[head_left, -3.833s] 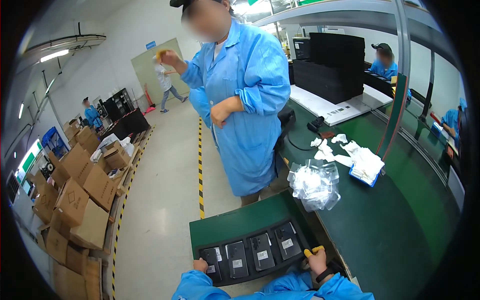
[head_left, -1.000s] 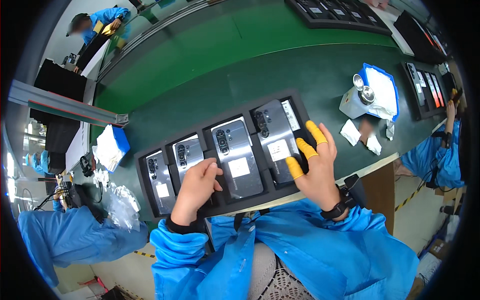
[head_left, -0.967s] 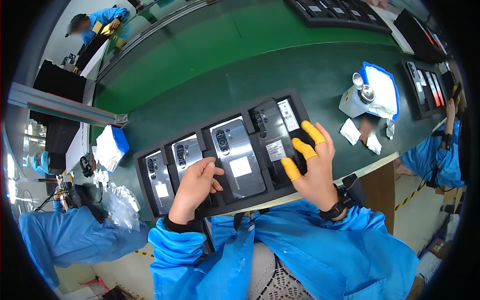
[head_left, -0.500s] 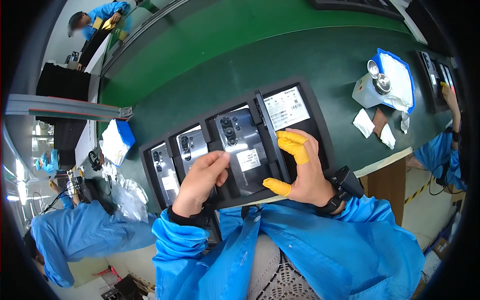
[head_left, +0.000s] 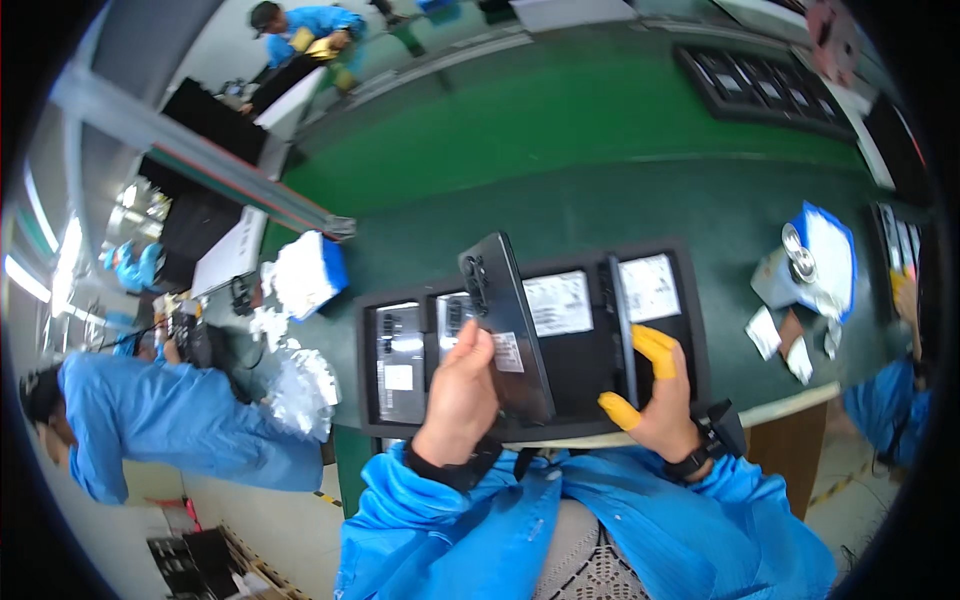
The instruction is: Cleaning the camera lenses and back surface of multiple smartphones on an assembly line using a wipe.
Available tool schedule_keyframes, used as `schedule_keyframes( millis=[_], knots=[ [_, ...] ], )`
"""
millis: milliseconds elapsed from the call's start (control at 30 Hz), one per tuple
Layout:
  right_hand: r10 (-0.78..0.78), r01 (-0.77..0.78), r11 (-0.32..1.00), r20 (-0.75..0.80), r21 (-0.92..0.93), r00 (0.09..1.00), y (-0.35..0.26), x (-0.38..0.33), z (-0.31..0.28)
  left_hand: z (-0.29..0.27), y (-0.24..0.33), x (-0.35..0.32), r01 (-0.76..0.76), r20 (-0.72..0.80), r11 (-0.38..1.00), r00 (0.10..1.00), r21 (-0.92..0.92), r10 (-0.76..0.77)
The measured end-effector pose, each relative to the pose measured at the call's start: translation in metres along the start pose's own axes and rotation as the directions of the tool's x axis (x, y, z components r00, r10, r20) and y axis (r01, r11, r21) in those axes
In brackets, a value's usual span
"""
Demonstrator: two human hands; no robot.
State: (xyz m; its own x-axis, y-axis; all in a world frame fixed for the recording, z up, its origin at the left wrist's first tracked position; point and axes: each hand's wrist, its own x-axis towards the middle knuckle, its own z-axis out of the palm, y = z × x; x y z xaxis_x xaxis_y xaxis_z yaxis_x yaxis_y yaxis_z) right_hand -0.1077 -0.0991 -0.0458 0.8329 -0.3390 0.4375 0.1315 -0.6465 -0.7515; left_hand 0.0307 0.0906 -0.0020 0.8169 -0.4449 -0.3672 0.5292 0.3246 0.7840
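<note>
My left hand (head_left: 462, 400) pinches a dark smartphone (head_left: 505, 300) by its left edge, tilted above the black foam tray (head_left: 690, 300). Its back shows a camera cluster and a white label. My right hand (head_left: 660, 400), with yellow finger cots on the thumb and fingers, holds a second phone (head_left: 617, 310) that stands on edge at the divider between two right compartments. White printed labels (head_left: 558, 304) lie in those compartments. Two more phones sit at the tray's left: a grey one (head_left: 400, 345) at the end and another (head_left: 452, 315) partly hidden by my left hand.
A blue bin with white wipes (head_left: 325, 265) and crumpled clear plastic (head_left: 305, 385) lie left. At right stand another blue bin (head_left: 835, 260), a bottle with a metal top (head_left: 785, 275) and loose wipes (head_left: 765, 332). A further tray (head_left: 765, 90) lies at the back. Co-workers (head_left: 190, 420) sit nearby.
My left hand has taken hold of the phone beside it and lifted it out of its compartment, uncovering a white label. My right hand stays at the edge-on phone. The view has shifted.
</note>
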Motion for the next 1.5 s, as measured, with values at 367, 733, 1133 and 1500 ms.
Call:
schedule_keyframes(
  millis=[367,733,1133,1500],
  knots=[
    [0.044,-0.044,0.998,0.012,0.054,0.999,0.004,-0.002,0.002,-0.014,0.003,-0.006,0.113,0.225,0.954,0.973,-0.277,-0.050],
    [0.118,-0.111,0.989,-0.065,0.102,0.991,-0.003,-0.004,0.004,-0.010,0.003,-0.013,0.236,0.127,0.677,0.970,-0.697,-0.207],
    [0.662,-0.547,0.054,0.380,0.836,0.646,-0.012,0.031,-0.048,0.013,0.007,-0.010,0.049,-0.091,0.785,0.987,-0.617,-0.133],
    [0.604,-0.390,-0.066,0.348,0.918,0.717,-0.019,0.041,-0.046,0.018,0.004,-0.011,0.061,-0.095,0.803,0.985,-0.593,-0.145]
  ],
)
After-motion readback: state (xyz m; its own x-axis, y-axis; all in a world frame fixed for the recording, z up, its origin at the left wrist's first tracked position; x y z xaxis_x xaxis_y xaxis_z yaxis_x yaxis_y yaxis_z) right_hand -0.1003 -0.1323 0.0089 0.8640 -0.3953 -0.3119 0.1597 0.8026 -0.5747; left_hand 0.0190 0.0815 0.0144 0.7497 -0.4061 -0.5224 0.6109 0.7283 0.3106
